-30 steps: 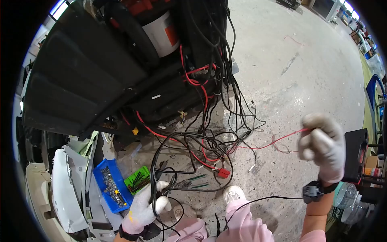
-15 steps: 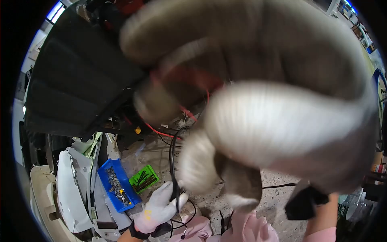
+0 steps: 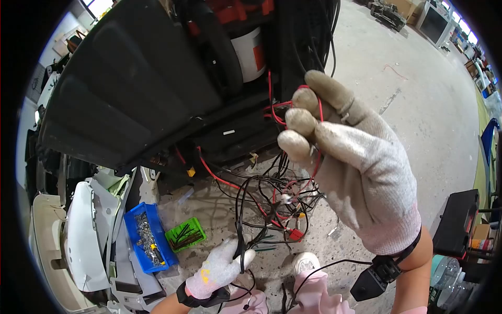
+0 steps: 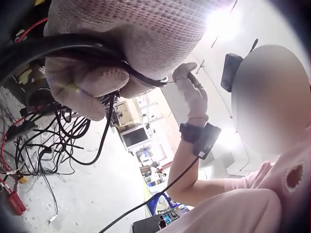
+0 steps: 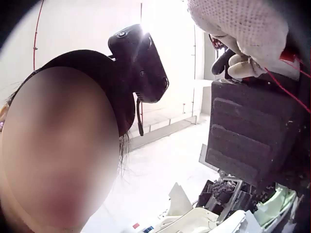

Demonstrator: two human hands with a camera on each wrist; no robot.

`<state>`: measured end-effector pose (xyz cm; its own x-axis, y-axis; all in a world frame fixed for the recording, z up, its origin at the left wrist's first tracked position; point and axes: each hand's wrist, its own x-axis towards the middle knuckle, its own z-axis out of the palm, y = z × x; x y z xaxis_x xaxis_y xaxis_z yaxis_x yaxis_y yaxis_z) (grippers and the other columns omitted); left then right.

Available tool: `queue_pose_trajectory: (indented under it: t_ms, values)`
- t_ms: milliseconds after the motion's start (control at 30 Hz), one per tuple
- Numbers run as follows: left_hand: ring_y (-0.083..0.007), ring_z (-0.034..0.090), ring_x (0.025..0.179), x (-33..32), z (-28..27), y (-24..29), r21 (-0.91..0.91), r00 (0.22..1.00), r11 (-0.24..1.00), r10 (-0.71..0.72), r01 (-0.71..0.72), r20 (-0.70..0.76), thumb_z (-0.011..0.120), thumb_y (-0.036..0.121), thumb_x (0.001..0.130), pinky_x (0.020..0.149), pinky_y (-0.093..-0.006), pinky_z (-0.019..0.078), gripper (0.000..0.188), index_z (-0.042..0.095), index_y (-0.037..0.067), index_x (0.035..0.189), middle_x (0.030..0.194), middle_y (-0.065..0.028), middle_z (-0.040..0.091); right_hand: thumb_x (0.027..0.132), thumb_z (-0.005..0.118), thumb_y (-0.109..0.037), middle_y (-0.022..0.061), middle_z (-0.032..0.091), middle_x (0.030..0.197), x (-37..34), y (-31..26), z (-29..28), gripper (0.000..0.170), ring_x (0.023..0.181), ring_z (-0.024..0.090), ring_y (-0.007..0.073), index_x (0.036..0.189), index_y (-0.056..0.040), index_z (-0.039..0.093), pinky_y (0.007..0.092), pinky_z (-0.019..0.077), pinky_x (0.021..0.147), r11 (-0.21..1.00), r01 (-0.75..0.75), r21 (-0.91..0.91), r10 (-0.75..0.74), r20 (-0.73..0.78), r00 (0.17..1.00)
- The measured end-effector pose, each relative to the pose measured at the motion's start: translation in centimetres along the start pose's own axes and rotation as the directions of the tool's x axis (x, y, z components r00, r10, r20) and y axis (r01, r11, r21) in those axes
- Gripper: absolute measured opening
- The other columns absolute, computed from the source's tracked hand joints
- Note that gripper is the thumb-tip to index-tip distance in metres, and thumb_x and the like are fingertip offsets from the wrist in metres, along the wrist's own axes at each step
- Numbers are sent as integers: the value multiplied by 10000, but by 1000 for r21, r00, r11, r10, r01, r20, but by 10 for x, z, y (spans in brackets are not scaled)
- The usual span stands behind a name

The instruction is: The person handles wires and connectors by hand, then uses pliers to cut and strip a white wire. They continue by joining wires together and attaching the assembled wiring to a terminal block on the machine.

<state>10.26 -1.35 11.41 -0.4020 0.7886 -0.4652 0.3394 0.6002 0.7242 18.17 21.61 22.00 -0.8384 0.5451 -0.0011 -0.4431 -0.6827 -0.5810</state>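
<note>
In the head view my gloved left hand (image 3: 219,267) grips a bundle of black cables (image 3: 240,220) low at the centre; the left wrist view shows its fingers (image 4: 87,82) curled round them. Raised close to the head camera, my gloved right hand (image 3: 361,162) pinches a thin red wire (image 3: 320,110) that loops over its fingers. That wire runs down to the tangle on the floor, where a red connector (image 3: 295,234) lies. Behind stands a large black housing (image 3: 130,89) with a white cylinder (image 3: 248,55) and thicker red cables.
A blue bin (image 3: 129,222) of small metal parts and a green tray (image 3: 196,227) of dark pieces sit left of my left hand. White and beige panels (image 3: 86,235) stand further left. A black case (image 3: 455,220) and plastic bottles (image 3: 444,272) are at the right.
My right hand has swept from the far right, across close to the camera, and now holds the red wire up nearer the centre. The left hand keeps its grip on the black cables, slightly further right.
</note>
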Motion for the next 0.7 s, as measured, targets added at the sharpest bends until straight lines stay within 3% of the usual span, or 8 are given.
queue_pose_trajectory:
  t_ms: [333,400,433,467,500,567,667,700]
  values:
    - [-143,542,627,3,2,1,153,976,970,202,-187,-85,545,252,817,593,-278,429,359,511,0,1071,722,-69,571,813,488,40,125,486,1042,-31,42,-39,423,972,541,225,1214,3,358,332,486,841,965,-241,105,252,-106,962]
    - [-121,534,616,-1,-3,15,-189,998,981,-44,36,-42,555,239,810,574,-259,416,358,510,1,1074,703,-55,572,799,475,48,115,506,1028,-43,63,-62,424,981,537,218,1208,-21,385,312,479,822,901,-390,-191,373,-118,920]
    - [-121,534,616,-3,-5,19,-191,998,981,-43,35,-42,555,239,810,574,-259,416,358,510,1,1074,703,-55,572,788,462,57,110,516,1026,-45,68,-78,426,991,533,223,1200,-31,404,304,471,816,775,-442,-452,438,-120,891]
    - [-113,531,612,-5,-7,21,-196,998,981,-18,7,-54,555,241,813,568,-256,412,358,510,0,1074,688,-49,571,757,459,99,124,540,1054,-43,64,-92,414,981,530,243,1152,-22,464,319,443,872,459,-134,-878,437,92,895]
    - [-105,529,608,-6,-9,22,-199,998,980,7,-20,-66,554,242,815,561,-253,409,359,510,-2,1074,672,-42,570,757,459,99,124,540,1054,-41,56,-98,414,981,530,243,1152,-22,464,319,443,872,459,-134,-878,436,91,895]
    - [-95,532,609,-12,-16,26,-194,999,981,1,-9,-44,563,268,812,564,-249,412,377,509,-6,1067,663,-31,567,752,465,86,135,524,1136,-40,43,-109,427,990,535,256,1167,-12,458,296,433,881,-353,455,-818,278,373,885]
    - [-94,541,618,-20,-22,21,-218,999,976,3,-12,-41,596,288,787,582,-227,418,394,512,0,1042,688,-28,572,797,409,101,142,505,1178,-47,42,-155,439,1047,527,244,1217,-24,430,293,424,892,216,171,-961,-141,143,980]
    - [-94,541,618,-25,-21,16,-214,999,977,7,-15,-38,596,288,787,582,-227,418,394,512,0,1042,688,-28,572,797,409,101,142,505,1178,-50,46,-163,439,1047,527,244,1217,-24,430,293,424,892,216,171,-961,-148,140,979]
